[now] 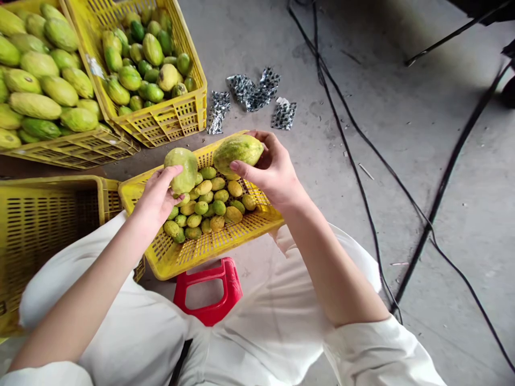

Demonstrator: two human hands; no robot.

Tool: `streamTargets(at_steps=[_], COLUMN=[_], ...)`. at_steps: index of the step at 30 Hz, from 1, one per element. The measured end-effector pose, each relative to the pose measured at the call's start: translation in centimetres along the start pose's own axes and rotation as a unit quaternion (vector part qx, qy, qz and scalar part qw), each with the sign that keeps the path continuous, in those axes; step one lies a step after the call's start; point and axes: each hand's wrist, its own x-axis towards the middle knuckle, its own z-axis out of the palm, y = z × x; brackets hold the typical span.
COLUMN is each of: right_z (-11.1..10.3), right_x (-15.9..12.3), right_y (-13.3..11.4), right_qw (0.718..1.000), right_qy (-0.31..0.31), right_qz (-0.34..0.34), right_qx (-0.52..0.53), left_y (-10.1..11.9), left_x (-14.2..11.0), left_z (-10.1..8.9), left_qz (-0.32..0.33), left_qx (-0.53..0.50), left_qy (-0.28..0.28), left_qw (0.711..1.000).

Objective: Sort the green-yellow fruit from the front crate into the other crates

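My left hand [157, 195] pinches a pale green, rounded fruit [182, 169] between thumb and fingers. Closed around the right end of an oval yellow-green fruit [237, 155] is my right hand [277, 169], its thumb along the near side. Both fruits are up in the air above a yellow slatted crate [189, 260], side by side and apart. Inside that crate lie many smaller green and yellow fruits [209, 206], grouped toward its middle and far left. My hands partly hide the crate's left and right far parts.
Two yellow crates of larger green-yellow fruits, one left [72, 155] and one beside it [161, 126], stand at the far left. Another yellow crate [48, 206] sits near my left leg. Crumpled silvery wrappers [253, 91] and black cables [354, 177] lie on the floor. A red stool [229, 292] shows between my legs.
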Motion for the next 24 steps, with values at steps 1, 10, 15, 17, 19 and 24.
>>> streamTargets(at_steps=[1, 10, 15, 17, 19, 24], right_z=[0.1, 0.9, 1.0, 0.9, 0.8, 0.9], right_x=[0.0, -0.8, -0.7, -0.6, -0.6, -0.5], right_y=[-0.1, -2.3, -2.4, -2.3, -2.2, -2.4], right_qw=[1.0, 0.998, 0.998, 0.997, 0.996, 0.992], right_qy=[-0.001, -0.001, 0.02, 0.024, 0.022, 0.012], right_qz=[0.007, 0.05, 0.032, 0.044, 0.061, 0.084], right_qx=[0.006, 0.042, 0.045, 0.051, 0.058, 0.095], left_y=[0.0, 0.1, 0.0, 0.1, 0.1, 0.3], left_x=[0.0, -0.8, -1.0, -1.0, -1.0, -0.8], left_z=[0.0, 0.1, 0.6, 0.6, 0.6, 0.6], left_qz=[0.006, 0.04, 0.037, 0.041, 0.04, 0.001], left_qx=[0.002, 0.019, 0.005, -0.005, -0.026, -0.067], left_qy=[-0.002, -0.04, -0.06, -0.059, -0.058, -0.061], left_qw=[1.0, 0.998, 0.998, 0.997, 0.997, 0.996])
